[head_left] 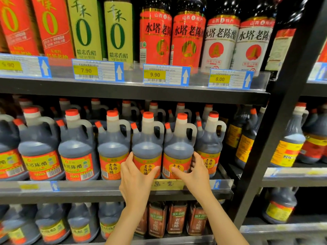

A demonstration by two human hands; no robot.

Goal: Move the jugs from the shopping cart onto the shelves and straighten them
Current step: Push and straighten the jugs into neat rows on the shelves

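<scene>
two dark vinegar jugs upright on middle shelf, touching; left hand cupped on left jug, 9 o'clock side; right hand spread on right jug, 3 o'clock side; cart unseen; step looks like straightening; next likely squaring labels forward.

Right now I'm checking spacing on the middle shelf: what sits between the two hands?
In the head view, two dark jugs stand side by side: the left hand holds one jug, the right hand holds its neighbour. Nothing else lies between.

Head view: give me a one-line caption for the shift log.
Left hand and right hand each on a dark vinegar jug, middle shelf.
</scene>
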